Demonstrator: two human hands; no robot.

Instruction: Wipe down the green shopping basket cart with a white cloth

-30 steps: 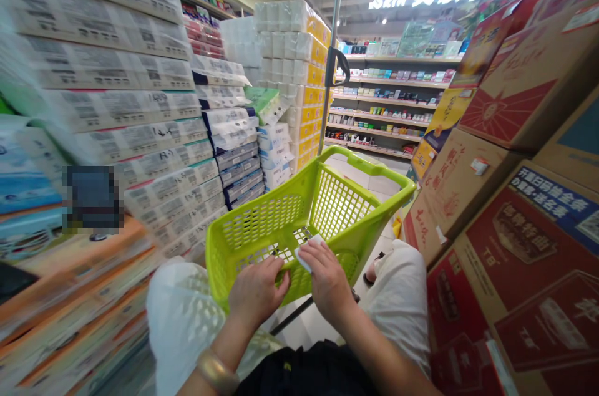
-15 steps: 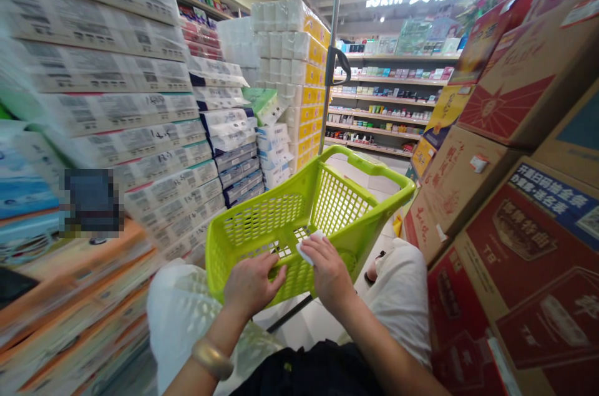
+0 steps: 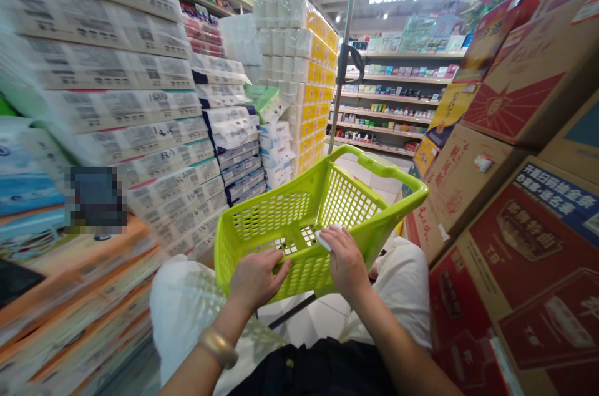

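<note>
A lime-green plastic shopping basket with perforated walls stands tilted between my knees, its handle bar at the far right end. My left hand grips the near rim, fingers over the edge and thumb on the outer side. Further right along the same rim, my right hand presses a folded white cloth or tissue against the rim; its exact kind I cannot tell. The basket's inside holds nothing I can see. A gold bangle is on my left wrist.
Wrapped paper packs are piled high on the left, with tissue rolls beyond. Red and brown cartons are stacked close on the right. A metal pole rises behind the basket, before stocked shelves.
My right hand has slid right along the near rim with the white cloth or tissue. The left hand stays on the rim. The whole view has shifted slightly.
</note>
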